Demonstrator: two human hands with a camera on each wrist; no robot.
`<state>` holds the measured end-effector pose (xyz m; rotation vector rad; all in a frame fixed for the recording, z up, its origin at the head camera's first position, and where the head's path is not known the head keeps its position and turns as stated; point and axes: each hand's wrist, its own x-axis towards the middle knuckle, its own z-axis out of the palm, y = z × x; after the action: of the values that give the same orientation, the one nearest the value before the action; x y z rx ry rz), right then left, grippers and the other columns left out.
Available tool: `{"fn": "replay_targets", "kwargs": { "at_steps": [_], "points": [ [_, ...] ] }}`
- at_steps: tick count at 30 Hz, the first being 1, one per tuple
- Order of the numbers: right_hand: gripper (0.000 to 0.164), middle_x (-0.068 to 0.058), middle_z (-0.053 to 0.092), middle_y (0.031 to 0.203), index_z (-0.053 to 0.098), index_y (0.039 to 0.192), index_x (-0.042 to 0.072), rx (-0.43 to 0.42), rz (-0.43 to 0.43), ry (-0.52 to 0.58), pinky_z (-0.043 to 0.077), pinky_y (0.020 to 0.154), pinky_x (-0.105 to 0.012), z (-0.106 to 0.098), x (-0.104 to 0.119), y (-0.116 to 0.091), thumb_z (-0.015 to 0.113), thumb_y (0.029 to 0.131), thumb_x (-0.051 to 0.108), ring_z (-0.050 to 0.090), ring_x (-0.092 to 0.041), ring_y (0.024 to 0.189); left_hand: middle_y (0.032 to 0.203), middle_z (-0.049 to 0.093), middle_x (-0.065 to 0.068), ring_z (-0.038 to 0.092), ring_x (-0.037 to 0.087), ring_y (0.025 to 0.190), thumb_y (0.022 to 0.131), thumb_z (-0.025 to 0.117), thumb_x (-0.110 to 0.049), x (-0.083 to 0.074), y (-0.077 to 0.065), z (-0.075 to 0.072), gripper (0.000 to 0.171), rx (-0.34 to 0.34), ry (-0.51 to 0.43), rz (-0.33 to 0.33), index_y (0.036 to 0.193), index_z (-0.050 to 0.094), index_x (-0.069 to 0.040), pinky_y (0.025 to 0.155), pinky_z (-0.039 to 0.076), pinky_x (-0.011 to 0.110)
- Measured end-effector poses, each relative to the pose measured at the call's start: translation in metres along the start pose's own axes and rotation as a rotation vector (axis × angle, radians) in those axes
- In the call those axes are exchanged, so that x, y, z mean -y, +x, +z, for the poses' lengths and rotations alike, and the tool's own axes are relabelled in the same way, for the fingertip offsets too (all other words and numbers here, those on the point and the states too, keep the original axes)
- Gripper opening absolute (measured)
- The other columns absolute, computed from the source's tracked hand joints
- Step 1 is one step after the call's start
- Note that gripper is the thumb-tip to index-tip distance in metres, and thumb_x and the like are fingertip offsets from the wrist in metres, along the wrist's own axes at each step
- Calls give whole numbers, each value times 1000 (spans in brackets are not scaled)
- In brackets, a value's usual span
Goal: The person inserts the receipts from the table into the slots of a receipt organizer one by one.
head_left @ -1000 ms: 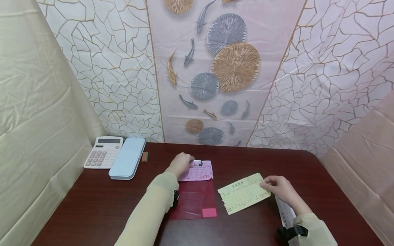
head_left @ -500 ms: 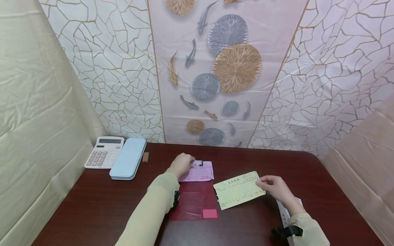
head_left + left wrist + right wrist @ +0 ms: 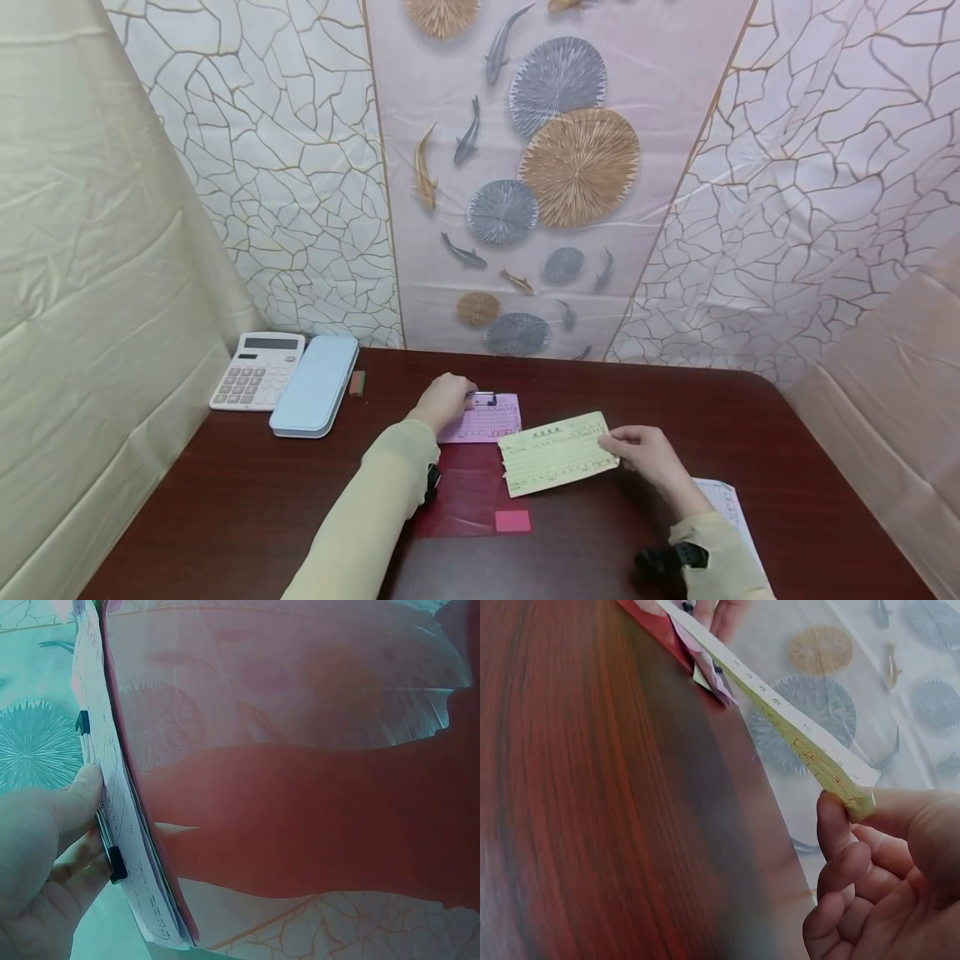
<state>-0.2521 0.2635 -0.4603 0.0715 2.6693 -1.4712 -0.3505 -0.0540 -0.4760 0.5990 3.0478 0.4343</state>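
Note:
My left hand [image 3: 441, 402] pinches a black binder clip [image 3: 491, 399] at the top of a pink printed form [image 3: 487, 423]. Below the form extends a translucent red plastic folder [image 3: 461, 492] with a bright pink label [image 3: 512, 522]. In the left wrist view, thumb and fingers close on the clip [image 3: 118, 864] at the edge of a thin paper stack [image 3: 120, 772]. My right hand [image 3: 651, 458] holds a yellow-green printed slip [image 3: 557, 455] by its right edge between thumb and fingers. The slip's left end overlaps the folder in the head view.
A white calculator [image 3: 258, 371], a light blue pencil case [image 3: 315, 386] and a small eraser [image 3: 357, 383] lie at the back left of the dark wooden table [image 3: 210, 508]. White printed paper [image 3: 725, 502] lies partly under the right forearm. Curtains stand behind and at both sides.
My right hand has carried the yellow-green slip leftward, from beside the folder to over its right edge. More of the white paper shows. My left hand has stayed at the clip.

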Motion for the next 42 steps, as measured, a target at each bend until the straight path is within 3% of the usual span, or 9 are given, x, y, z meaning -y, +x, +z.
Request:
{"fn": "replay_targets", "kwargs": {
  "at_steps": [12, 20, 33, 42],
  "points": [
    [31, 2, 48, 57, 68, 99, -8, -13, 41, 72, 40, 52, -27, 23, 11, 8, 71, 85, 20, 45, -14, 54, 107, 70, 2, 63, 17, 103, 89, 66, -14, -1, 1, 1, 22, 25, -18, -37, 110, 72, -12, 92, 51, 35],
    [29, 2, 49, 55, 69, 97, -8, -33, 74, 105, 40, 50, -26, 42, 18, 10, 73, 83, 18, 44, -12, 51, 103, 71, 2, 64, 17, 99, 90, 65, -11, -3, 0, 1, 18, -2, 17, -19, 106, 73, -12, 89, 52, 34],
    [25, 0, 48, 53, 70, 95, -5, -24, 114, 124, 36, 47, -24, 68, 28, 20, 72, 83, 18, 41, -11, 48, 103, 71, 2, 64, 17, 100, 90, 65, -12, -3, -1, -1, 17, 14, 21, -20, 105, 73, -12, 89, 52, 34],
    [22, 1, 47, 54, 68, 93, -2, -25, 149, 168, 32, 44, -21, 84, 31, 28, 68, 85, 18, 40, -10, 47, 90, 70, 1, 58, 11, 79, 91, 62, -9, -3, 2, -1, 12, 7, 48, 9, 93, 73, -12, 73, 50, 29]
  ]
}}
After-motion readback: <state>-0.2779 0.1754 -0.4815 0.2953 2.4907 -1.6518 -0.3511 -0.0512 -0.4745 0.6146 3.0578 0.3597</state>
